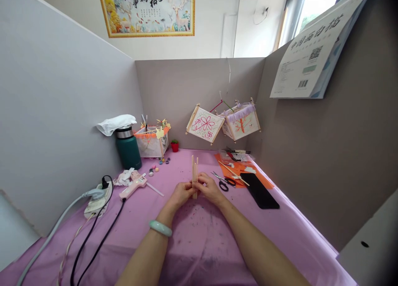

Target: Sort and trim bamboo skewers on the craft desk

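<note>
Several thin pale wooden sticks (194, 172) stand upright in a small bundle over the middle of the purple cloth. My left hand (182, 193) pinches the bundle from the left, with a jade-green bangle on its wrist. From the other side my right hand (207, 187) closes its fingers on the same sticks. Their tops are at uneven heights. To the right lie black-handled scissors (224, 182), close to my right hand. A pink hot glue gun (133, 188) rests to the left, with a white glue stick (154, 189) by its tip.
A power strip (98, 201) with cables lies at left. Behind it stand a green bottle (128, 149) and a decorated paper box (152, 145). Orange sheets (264, 180), a black phone (259, 190) and a plastic tray (238, 155) are at right. Painted lanterns (205, 125) hang at the back.
</note>
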Demonstrator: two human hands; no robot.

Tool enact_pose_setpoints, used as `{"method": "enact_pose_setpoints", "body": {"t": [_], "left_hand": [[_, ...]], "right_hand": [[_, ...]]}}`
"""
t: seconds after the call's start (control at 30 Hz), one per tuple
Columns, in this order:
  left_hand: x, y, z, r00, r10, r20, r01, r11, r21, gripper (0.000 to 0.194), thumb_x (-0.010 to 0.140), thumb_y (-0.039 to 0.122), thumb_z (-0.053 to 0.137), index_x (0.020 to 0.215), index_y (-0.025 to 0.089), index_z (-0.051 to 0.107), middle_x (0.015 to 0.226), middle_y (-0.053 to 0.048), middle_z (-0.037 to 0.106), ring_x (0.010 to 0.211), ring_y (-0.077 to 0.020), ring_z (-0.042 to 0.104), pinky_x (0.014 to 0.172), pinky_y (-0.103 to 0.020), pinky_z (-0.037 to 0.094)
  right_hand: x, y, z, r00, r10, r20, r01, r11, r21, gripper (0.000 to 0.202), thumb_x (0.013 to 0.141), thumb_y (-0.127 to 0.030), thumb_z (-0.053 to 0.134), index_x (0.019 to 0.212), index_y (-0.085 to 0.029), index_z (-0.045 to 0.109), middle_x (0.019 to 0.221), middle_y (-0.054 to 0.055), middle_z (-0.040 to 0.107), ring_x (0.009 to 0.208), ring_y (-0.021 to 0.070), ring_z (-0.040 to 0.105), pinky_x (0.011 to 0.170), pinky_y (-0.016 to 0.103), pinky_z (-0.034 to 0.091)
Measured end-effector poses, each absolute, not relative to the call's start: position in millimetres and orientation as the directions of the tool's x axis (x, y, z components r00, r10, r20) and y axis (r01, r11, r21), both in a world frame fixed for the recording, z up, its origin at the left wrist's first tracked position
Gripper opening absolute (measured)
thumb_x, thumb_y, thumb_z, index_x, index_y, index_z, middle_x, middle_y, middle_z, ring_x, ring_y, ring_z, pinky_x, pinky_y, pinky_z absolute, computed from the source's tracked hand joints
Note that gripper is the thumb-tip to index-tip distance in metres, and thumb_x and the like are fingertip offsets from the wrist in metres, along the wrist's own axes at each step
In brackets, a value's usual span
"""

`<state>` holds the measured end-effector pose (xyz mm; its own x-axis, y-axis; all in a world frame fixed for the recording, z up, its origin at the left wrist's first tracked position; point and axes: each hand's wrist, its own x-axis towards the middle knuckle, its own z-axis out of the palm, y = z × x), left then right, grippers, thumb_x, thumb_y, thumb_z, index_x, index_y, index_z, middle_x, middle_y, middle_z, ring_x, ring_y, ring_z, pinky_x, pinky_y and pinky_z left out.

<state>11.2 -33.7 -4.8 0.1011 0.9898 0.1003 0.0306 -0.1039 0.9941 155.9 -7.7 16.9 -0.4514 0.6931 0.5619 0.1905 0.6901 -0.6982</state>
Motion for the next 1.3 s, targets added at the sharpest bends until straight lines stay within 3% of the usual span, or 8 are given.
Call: {"method": "enact_pose_setpoints", "body": {"t": [0.13,0.3,0.4,0.6,0.9,1.3], "left_hand": [[11.1,-32.8,-7.1,0.091,0.99,0.105,0.051,-0.11,0.993,0.039,0.06,0.049,0.07,0.067,0.011,0.069,0.058,-0.003,0.063,0.054,-0.0121,0.052,0.055,-0.023,0.039],[11.4,-34.3,-2.9,0.052,0.99,0.128,0.08,-0.132,0.988,0.035,0.06,0.045,0.07,0.072,0.012,0.071,0.065,-0.004,0.065,0.06,-0.0133,0.054,0.057,-0.022,0.04],[10.4,-34.7,-0.5,0.017,0.99,0.142,0.095,-0.143,0.985,0.034,0.058,0.041,0.071,0.077,0.012,0.071,0.068,-0.002,0.066,0.061,-0.0126,0.054,0.057,-0.022,0.039],[7.4,-34.8,-1.9,0.01,0.994,0.113,0.135,-0.113,0.984,0.033,0.061,0.041,0.068,0.069,0.01,0.07,0.053,0.001,0.057,0.049,-0.009,0.044,0.05,-0.021,0.032],[8.7,-37.9,1.9,0.102,0.987,0.126,0.153,-0.141,0.978,0.04,0.067,0.05,0.063,0.069,0.011,0.07,0.061,-0.003,0.063,0.056,-0.0126,0.051,0.057,-0.023,0.039],[7.8,-38.5,1.0,0.13,0.982,0.139,0.14,-0.157,0.978,0.035,0.063,0.043,0.069,0.075,0.011,0.073,0.065,-0.003,0.067,0.064,-0.0158,0.057,0.067,-0.026,0.041]], "right_hand": [[152.9,-4.6,13.6,-0.391,0.745,0.54,0.19,0.64,-0.744,0.023,0.081,-0.03,0.054,0.063,-0.017,0.058,0.071,0.0,0.051,0.071,0.0119,0.051,0.068,0.022,0.041],[152.0,0.6,9.1,-0.388,0.762,0.518,0.175,0.613,-0.771,0.025,0.079,-0.033,0.054,0.059,-0.017,0.054,0.065,-0.002,0.049,0.066,0.0115,0.049,0.065,0.022,0.04],[151.8,2.6,6.7,-0.382,0.772,0.509,0.17,0.6,-0.782,0.024,0.079,-0.034,0.053,0.061,-0.017,0.054,0.064,-0.002,0.051,0.066,0.012,0.049,0.065,0.022,0.04],[152.8,3.6,5.4,-0.388,0.782,0.488,0.153,0.577,-0.802,0.024,0.078,-0.036,0.054,0.062,-0.017,0.056,0.062,-0.003,0.049,0.063,0.0111,0.047,0.061,0.021,0.038],[155.1,3.4,4.8,-0.409,0.788,0.46,0.18,0.564,-0.806,0.03,0.08,-0.04,0.053,0.061,-0.016,0.058,0.067,-0.001,0.049,0.067,0.0114,0.05,0.065,0.022,0.042],[156.2,2.4,4.0,-0.432,0.773,0.466,-0.025,0.506,-0.862,0.025,0.077,-0.04,0.061,0.069,-0.017,0.068,0.072,0.0,0.051,0.069,0.0122,0.052,0.065,0.024,0.042]]}}
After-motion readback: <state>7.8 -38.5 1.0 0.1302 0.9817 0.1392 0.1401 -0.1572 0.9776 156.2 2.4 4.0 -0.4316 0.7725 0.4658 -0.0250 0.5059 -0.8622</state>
